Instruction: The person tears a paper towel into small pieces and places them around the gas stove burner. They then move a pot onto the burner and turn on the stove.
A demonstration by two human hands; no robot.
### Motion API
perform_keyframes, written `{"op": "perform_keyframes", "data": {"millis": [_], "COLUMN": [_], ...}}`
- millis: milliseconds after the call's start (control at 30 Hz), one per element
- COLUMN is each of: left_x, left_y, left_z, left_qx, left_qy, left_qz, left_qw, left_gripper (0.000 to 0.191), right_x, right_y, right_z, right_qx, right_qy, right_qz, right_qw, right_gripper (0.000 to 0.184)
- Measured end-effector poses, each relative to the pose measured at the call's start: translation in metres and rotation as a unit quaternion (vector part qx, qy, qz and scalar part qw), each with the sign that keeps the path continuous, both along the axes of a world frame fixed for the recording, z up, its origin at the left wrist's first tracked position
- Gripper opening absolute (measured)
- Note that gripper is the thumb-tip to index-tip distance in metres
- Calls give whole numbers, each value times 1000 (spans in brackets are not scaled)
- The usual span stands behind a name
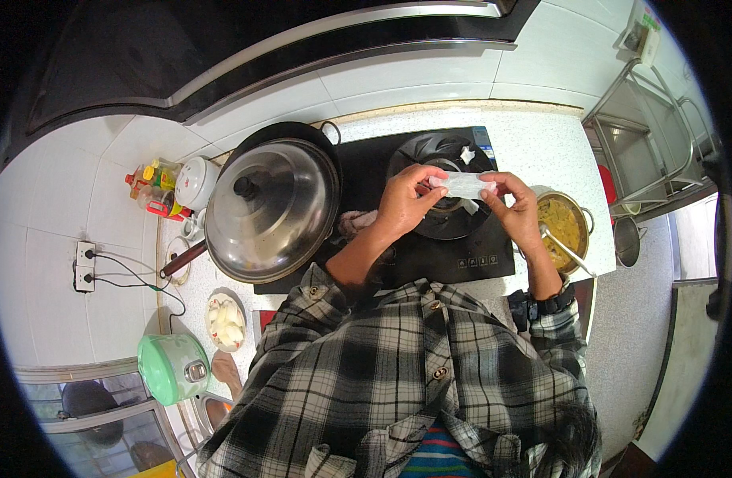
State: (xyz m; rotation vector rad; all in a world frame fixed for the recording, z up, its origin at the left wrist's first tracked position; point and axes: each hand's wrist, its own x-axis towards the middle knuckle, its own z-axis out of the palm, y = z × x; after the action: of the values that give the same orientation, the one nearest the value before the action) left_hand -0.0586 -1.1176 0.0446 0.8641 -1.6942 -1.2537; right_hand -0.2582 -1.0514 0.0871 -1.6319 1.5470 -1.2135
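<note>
My left hand [405, 200] and my right hand [513, 209] pinch the two ends of a whitish, translucent folded sheet [461, 185], thin plastic or paper; which cannot be told. They hold it level over the right burner of a black cooktop [366, 146]. Beneath it lies a black ring-shaped burner stand [411, 152] with white scraps [467, 155] on it. A pinkish cloth [357, 222] lies beside my left wrist. To the right of my right hand stands a metal pot [586, 236] of yellowish stew [557, 224], with a ladle [566, 248] resting in it.
A wok with a domed metal lid [270, 209] covers the cooktop's left side, its wooden handle [184, 259] pointing left. Further left are bottles [160, 176], a white lidded pot [197, 182], a plate of pale food pieces [225, 322] and a green rice cooker [172, 367]. A range hood [342, 36] hangs beyond.
</note>
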Motion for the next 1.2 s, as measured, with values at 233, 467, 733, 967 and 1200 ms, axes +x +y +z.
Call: {"op": "perform_keyframes", "data": {"millis": [233,467,733,967,1200], "left_x": [0,0,5,2,-2], "left_y": [-1,-3,5,4,7], "left_z": [-1,-1,12,11,7], "left_qx": [-4,-86,205,196,124], "left_qy": [4,96,148,157,121], "left_qz": [3,-44,-244,-280,-239], "left_qw": [1000,991,936,927,955], "left_gripper": [20,16,37,42,20], "right_x": [3,4,9,17,21], "right_y": [-1,-4,-3,-6,-7], "right_z": [5,7,21,23,21], "right_qx": [-35,-48,104,99,140], "right_qy": [26,-111,-251,-259,-306], "right_qz": [-16,48,80,98,68], "right_qw": [999,991,959,956,939], "right_gripper": [17,11,10,14,13]}}
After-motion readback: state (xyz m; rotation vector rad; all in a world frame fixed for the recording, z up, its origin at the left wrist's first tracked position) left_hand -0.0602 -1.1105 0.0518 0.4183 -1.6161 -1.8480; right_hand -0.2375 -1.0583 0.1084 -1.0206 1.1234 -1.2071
